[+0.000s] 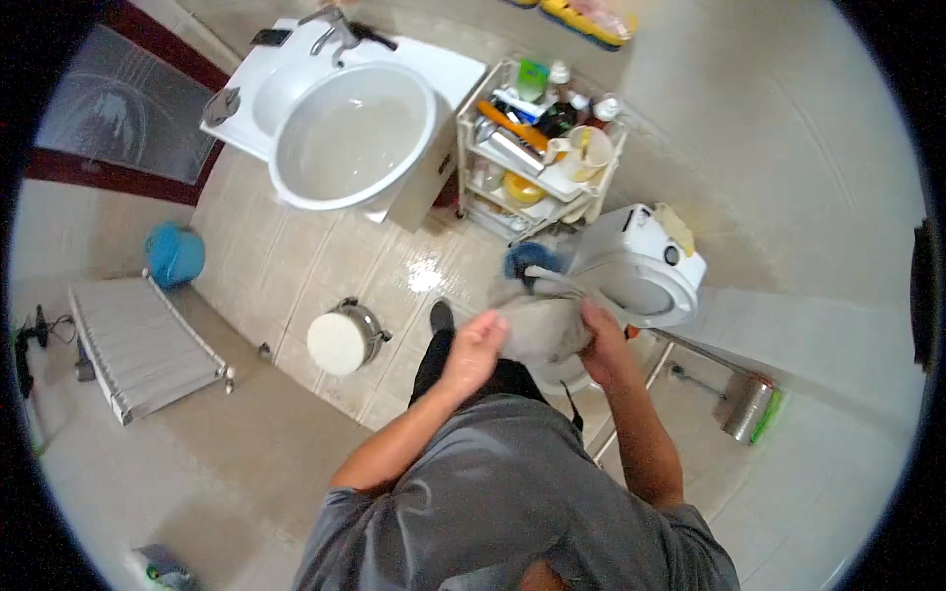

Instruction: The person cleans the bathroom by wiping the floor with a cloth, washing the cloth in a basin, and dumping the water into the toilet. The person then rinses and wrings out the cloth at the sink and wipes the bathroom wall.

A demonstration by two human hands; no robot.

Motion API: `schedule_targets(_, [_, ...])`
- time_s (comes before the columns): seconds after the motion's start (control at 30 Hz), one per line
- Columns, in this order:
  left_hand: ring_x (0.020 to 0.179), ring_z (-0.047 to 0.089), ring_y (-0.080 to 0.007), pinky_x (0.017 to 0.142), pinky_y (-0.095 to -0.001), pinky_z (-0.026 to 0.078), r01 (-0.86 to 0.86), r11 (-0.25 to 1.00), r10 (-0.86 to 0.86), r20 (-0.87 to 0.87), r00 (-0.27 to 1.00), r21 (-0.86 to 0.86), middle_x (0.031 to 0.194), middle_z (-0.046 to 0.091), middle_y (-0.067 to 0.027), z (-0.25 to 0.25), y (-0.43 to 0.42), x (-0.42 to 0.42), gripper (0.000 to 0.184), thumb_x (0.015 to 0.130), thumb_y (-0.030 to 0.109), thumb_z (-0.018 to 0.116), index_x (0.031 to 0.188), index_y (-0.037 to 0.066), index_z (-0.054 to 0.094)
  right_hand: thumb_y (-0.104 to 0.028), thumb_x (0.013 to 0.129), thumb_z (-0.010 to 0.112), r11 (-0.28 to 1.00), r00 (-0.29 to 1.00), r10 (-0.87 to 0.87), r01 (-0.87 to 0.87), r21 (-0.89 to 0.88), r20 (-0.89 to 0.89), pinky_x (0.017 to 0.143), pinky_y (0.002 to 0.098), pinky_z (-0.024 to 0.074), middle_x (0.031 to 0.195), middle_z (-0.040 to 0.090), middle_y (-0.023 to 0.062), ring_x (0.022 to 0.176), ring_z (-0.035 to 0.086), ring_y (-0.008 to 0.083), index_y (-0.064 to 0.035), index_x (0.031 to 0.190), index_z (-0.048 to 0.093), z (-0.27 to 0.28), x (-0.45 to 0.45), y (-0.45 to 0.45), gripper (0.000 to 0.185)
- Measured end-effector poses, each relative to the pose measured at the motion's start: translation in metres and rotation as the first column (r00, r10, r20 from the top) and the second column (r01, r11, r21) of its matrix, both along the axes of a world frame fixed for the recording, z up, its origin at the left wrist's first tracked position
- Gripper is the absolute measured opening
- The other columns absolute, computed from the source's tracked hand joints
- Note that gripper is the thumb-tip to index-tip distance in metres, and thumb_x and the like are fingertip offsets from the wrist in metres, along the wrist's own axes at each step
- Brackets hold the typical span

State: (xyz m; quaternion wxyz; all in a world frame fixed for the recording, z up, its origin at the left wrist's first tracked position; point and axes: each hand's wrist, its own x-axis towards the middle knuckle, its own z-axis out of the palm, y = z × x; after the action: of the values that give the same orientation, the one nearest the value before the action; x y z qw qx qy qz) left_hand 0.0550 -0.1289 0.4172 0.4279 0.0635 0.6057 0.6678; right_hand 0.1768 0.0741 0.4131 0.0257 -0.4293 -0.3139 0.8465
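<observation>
A grey cloth [544, 330], blurred by motion, is stretched between my two hands in front of my body. My left hand [477, 350] pinches its left edge. The right edge is gripped by my right hand [603, 343], close to the toilet [645, 281]. Beyond the cloth, a dark blue container [527, 258] stands on the floor, partly hidden. A large white basin [427, 113] rests on the sink counter [448, 61], below the tap [340, 32]; it seems to hold cloudy water.
A white shelf cart [468, 138] with bottles, cups and brushes stands along the wall. On the tiled floor is a metal pot with a white lid [337, 344]. A light blue bucket [175, 254] and a grey rack [148, 335] are at the left.
</observation>
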Motion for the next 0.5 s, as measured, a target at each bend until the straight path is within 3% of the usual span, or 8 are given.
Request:
schedule_targets(0.1, [0.087,0.057,-0.0077,0.079,-0.0246,0.047,-0.058,0.998,0.059,-0.027,0.998,0.038,0.099,0.066,0.0000,0.023,-0.006,-0.029,0.027,0.102,0.023,0.049,0.109,0.001,0.063,-0.030,0.093,0.065,0.997,0.997,0.072,-0.071,0.043,-0.021,0.095,0.0383,0.0487,0.120,0.062,0.0134,0.109,0.060,0.0253,0.0004,0.125,0.056,0.032,-0.014,0.004,0.045])
schedule_targets(0.13, [0.089,0.058,-0.0081,0.080,-0.0252,0.048,-0.059,0.998,0.059,-0.040,0.997,0.003,0.099,0.066,-0.0015,0.021,-0.008,-0.044,0.019,0.100,0.018,0.053,0.104,0.002,0.062,-0.030,0.093,0.065,0.996,0.998,0.047,-0.044,0.073,-0.034,0.095,0.0383,0.0487,0.120,0.062,0.0134,0.109,0.060,0.0253,0.0004,0.125,0.056,0.042,-0.019,0.008,0.045])
schedule_targets(0.17, [0.085,0.057,-0.0086,0.079,-0.0253,0.048,-0.078,0.982,0.072,0.035,0.997,0.173,0.094,0.064,-0.0012,0.053,-0.002,-0.052,0.014,0.095,0.008,0.061,0.107,0.003,0.057,-0.030,0.092,0.066,0.992,0.999,0.037,-0.034,0.118,-0.018,0.092,0.0374,0.0495,0.117,0.063,0.0131,0.108,0.061,0.0244,0.0001,0.124,0.058,0.051,-0.022,0.012,0.045])
schedule_targets(0.27, [0.081,0.056,-0.0098,0.077,-0.0265,0.048,-0.042,0.953,0.016,0.090,0.996,0.300,0.092,0.060,-0.0005,0.067,-0.004,-0.068,0.033,0.085,0.000,0.069,0.113,0.005,0.051,-0.031,0.089,0.069,0.963,0.990,0.139,-0.132,0.236,-0.009,0.088,0.0367,0.0504,0.112,0.065,0.0125,0.105,0.061,0.0229,-0.0006,0.121,0.060,0.047,-0.012,0.018,0.045])
schedule_targets(0.33, [0.078,0.051,-0.0101,0.072,-0.0260,0.046,0.064,0.995,-0.041,-0.280,0.959,0.076,0.090,0.053,0.0002,0.049,-0.008,-0.081,0.043,0.078,-0.002,0.072,0.113,0.006,0.047,-0.033,0.085,0.072,0.872,0.949,0.314,-0.303,0.384,0.034,0.083,0.0378,0.0503,0.107,0.066,0.0123,0.100,0.061,0.0226,-0.0005,0.117,0.063,0.033,-0.008,0.027,0.046])
schedule_targets(0.37, [0.078,0.046,-0.0096,0.069,-0.0258,0.044,0.109,0.989,-0.145,-0.501,0.853,-0.100,0.089,0.046,0.0002,0.051,-0.011,-0.088,0.042,0.074,-0.004,0.071,0.106,0.007,0.045,-0.034,0.083,0.074,0.817,0.934,0.348,-0.342,0.463,0.076,0.080,0.0388,0.0502,0.104,0.066,0.0123,0.098,0.061,0.0231,0.0000,0.114,0.064,0.029,-0.002,0.025,0.047])
schedule_targets(0.43, [0.076,0.042,-0.0085,0.066,-0.0253,0.040,0.113,0.987,-0.157,-0.604,0.782,-0.110,0.085,0.039,0.0015,0.072,-0.003,-0.090,0.040,0.072,-0.004,0.070,0.098,0.008,0.042,-0.029,0.089,0.068,0.610,0.849,0.476,-0.506,0.610,0.229,0.081,0.0354,0.0526,0.107,0.067,0.0108,0.094,0.063,0.0207,0.0032,0.117,0.063,0.015,0.008,0.026,0.043])
schedule_targets(0.5, [0.076,0.045,-0.0091,0.066,-0.0250,0.042,0.160,0.987,-0.130,-0.650,0.749,-0.013,0.089,0.045,0.0001,0.067,0.006,-0.094,0.039,0.074,-0.008,0.067,0.102,0.006,0.044,-0.036,0.087,0.070,0.308,0.690,0.427,-0.719,0.623,0.585,0.074,0.0387,0.0521,0.097,0.069,0.0141,0.083,0.062,0.0219,0.0051,0.110,0.065,0.076,0.008,0.009,0.047])
